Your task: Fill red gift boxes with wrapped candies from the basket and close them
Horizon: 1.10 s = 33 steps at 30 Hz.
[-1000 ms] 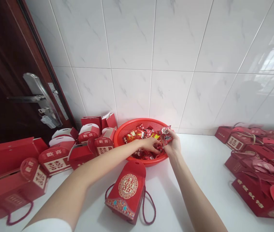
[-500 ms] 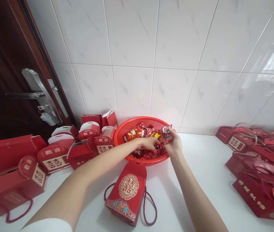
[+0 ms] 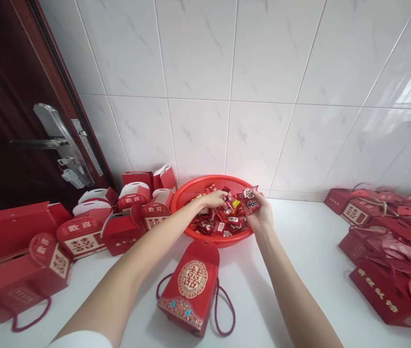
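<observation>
Fingers of the right hand (image 3: 263, 217) pinch a small bunch of red-wrapped sweets (image 3: 251, 199) over the right side of a red plastic basket (image 3: 227, 241), while those of the left hand (image 3: 214, 199) bend over the loose sweets (image 3: 219, 227) inside; whether they grip one cannot be told. A slick wrapper could slide out of the right hand's pinch if more were crowded in, and, with the bunch so close to the rim, might drop outside. A forearm pressing on the basket's edge could tip it or shove it against the upright red box (image 3: 192, 279) just on its near side, whose cord handle (image 3: 234, 316) loops out to the right and might snag a wrist.

Basket and box rest on a smooth white surface (image 3: 299, 251), likely slippery enough for either to slide if bumped. Red gift boxes (image 3: 85, 237) crowd the left, some with lids open; more red boxes (image 3: 379, 290) lie bunched at the right. Pale, grey-veined wall tiles (image 3: 198, 58) rise on the far side, catching window light at the right. At far left, a dark reddish door (image 3: 2, 96) carries a metal handle (image 3: 35, 143), with keys (image 3: 73, 178) hanging below.
</observation>
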{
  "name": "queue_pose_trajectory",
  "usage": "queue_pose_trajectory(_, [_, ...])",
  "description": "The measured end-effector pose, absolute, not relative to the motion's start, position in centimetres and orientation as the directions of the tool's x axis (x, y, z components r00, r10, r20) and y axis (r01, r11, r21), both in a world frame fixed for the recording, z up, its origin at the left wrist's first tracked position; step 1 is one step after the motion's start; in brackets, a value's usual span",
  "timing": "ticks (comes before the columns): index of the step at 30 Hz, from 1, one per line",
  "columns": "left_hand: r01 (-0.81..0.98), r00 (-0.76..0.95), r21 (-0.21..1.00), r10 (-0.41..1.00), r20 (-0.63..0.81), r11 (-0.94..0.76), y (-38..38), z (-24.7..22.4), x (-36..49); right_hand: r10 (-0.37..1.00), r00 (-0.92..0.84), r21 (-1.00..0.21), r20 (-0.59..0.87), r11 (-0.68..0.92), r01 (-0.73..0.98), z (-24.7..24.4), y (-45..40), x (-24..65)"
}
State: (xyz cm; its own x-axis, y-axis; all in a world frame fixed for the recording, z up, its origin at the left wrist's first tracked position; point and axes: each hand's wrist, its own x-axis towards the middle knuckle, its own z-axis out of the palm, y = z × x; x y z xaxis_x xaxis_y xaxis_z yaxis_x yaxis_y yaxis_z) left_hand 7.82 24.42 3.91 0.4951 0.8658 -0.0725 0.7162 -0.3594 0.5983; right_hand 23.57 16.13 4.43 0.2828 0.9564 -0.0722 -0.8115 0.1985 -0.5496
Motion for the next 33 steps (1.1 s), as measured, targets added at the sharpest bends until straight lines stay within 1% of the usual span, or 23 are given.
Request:
queue_pose_trajectory(3, [0.781, 0.448, 0.5, 0.893, -0.032, -0.374, 24.3, 4.4, 7.5, 0.957, 0.283, -0.55, -0.066, 0.202, -0.811, 4.5, 16.0, 23.5])
queue_pose_trajectory(6, [0.845, 0.401, 0.369, 0.915, 0.043, -0.387, 24.1, 4.7, 7.2, 0.956, 0.284, -0.54, -0.073, 0.201, -0.817, 4.7, 15.9, 23.4])
queue_pose_trajectory(8, [0.864, 0.401, 0.293, 0.911, 0.094, -0.411, 24.0, 4.9, 7.4, 0.956, 0.284, -0.531, -0.075, 0.203, -0.822, 4.7, 15.9, 23.4])
queue_pose_trajectory(11, [0.822, 0.505, 0.225, 0.852, 0.137, -0.523, 23.6, 4.8, 8.6, 0.952, 0.298, -0.514, -0.069, 0.222, -0.828, 4.6, 16.1, 23.6])
queue_pose_trajectory(14, [0.7, 0.676, 0.221, 0.73, 0.099, -0.679, 23.1, 4.3, 10.6, 0.943, 0.328, -0.499, -0.059, 0.257, -0.828, 4.3, 16.3, 24.0])
queue_pose_trajectory(17, [0.59, 0.781, 0.279, 0.623, 0.04, -0.758, 23.0, 3.4, 12.4, 0.942, 0.332, -0.504, -0.043, 0.266, -0.821, 4.0, 16.5, 24.3])
queue_pose_trajectory(19, [0.564, 0.794, 0.337, 0.607, 0.029, -0.754, 23.2, 2.7, 13.0, 0.944, 0.327, -0.512, -0.037, 0.263, -0.818, 3.9, 16.7, 24.4])
queue_pose_trajectory(22, [0.566, 0.756, 0.45, 0.652, 0.049, -0.691, 24.2, 2.0, 13.0, 0.943, 0.331, -0.514, -0.045, 0.262, -0.817, 3.9, 16.8, 24.3])
queue_pose_trajectory(26, [0.549, 0.638, 0.626, 0.762, 0.115, -0.554, 25.9, 2.4, 11.6, 0.938, 0.341, -0.503, -0.069, 0.263, -0.824, 4.1, 16.6, 23.9])
queue_pose_trajectory(30, [0.444, 0.524, 0.78, 0.834, 0.174, -0.441, 26.8, 3.6, 10.4, 0.94, 0.332, -0.498, -0.082, 0.25, -0.83, 4.3, 16.3, 23.8])
queue_pose_trajectory(33, [0.328, 0.471, 0.857, 0.855, 0.216, -0.397, 26.6, 4.7, 9.9, 0.946, 0.313, -0.517, -0.086, 0.227, -0.825, 4.5, 16.2, 23.7])
